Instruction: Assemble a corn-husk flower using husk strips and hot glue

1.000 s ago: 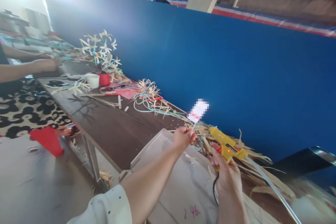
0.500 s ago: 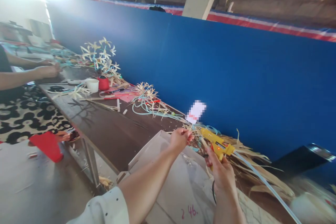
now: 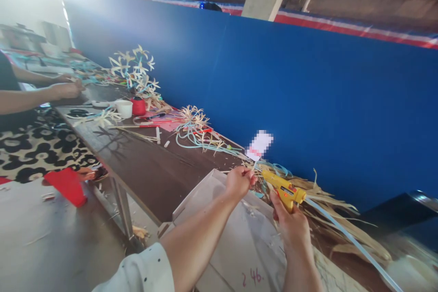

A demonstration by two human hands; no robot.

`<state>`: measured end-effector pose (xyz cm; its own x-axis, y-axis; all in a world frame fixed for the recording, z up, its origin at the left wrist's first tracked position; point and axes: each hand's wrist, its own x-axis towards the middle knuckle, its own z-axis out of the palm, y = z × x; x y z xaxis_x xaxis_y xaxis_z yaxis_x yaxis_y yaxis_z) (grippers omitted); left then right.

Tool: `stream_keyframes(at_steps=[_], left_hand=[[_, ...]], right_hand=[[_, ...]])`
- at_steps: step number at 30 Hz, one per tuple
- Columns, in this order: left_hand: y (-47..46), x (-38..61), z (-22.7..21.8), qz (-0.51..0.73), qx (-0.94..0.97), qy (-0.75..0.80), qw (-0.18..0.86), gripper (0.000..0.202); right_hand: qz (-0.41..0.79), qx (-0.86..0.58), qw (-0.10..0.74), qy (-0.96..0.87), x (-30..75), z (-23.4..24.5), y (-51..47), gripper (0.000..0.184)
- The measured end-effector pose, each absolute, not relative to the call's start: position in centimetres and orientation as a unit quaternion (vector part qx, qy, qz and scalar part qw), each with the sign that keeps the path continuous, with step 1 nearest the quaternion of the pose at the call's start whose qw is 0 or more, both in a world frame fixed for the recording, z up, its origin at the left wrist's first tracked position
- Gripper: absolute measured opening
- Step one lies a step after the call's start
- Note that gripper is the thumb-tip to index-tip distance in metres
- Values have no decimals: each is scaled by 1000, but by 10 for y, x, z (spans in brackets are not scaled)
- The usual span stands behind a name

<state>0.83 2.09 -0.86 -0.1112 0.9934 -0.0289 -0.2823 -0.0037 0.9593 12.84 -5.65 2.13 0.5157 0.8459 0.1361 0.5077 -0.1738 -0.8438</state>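
Note:
My right hand (image 3: 293, 226) is wrapped round the grip of a yellow hot glue gun (image 3: 282, 187), whose nozzle points left toward my other hand. A long translucent glue stick (image 3: 352, 239) runs out of the gun's back end toward the lower right. My left hand (image 3: 239, 181) is pinched closed just left of the nozzle, with a thin pale strip (image 3: 255, 165) at its fingertips. The fingers partly hide that strip. Below both hands lies a flat cardboard box (image 3: 219, 232) with handwritten numbers on it.
Dried husk leaves (image 3: 342, 214) spread right of the gun. Along the blue partition (image 3: 273, 86) lie light-blue tubes (image 3: 186, 139) and pale husk flowers (image 3: 193, 116). A white cup (image 3: 124, 108) and red container (image 3: 138, 106) stand farther left, near another person's hands (image 3: 68, 87).
The view has shifted slightly, so the table appears a little farther right. My hands keep nearly the same pose, with the glue gun still in my right hand.

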Motion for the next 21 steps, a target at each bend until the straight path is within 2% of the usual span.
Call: stream_keyframes(at_steps=[6, 12, 21], left_hand=[[22, 9, -9, 586, 386, 455, 548, 11], [20, 9, -7, 584, 378, 464, 548, 12], [20, 8, -10, 585, 406, 462, 528, 13]], right_hand=[[180, -760, 406, -475, 134, 18, -53, 49], [158, -760, 413, -476, 137, 13, -49, 47], [148, -787, 370, -471, 129, 22, -54, 50]])
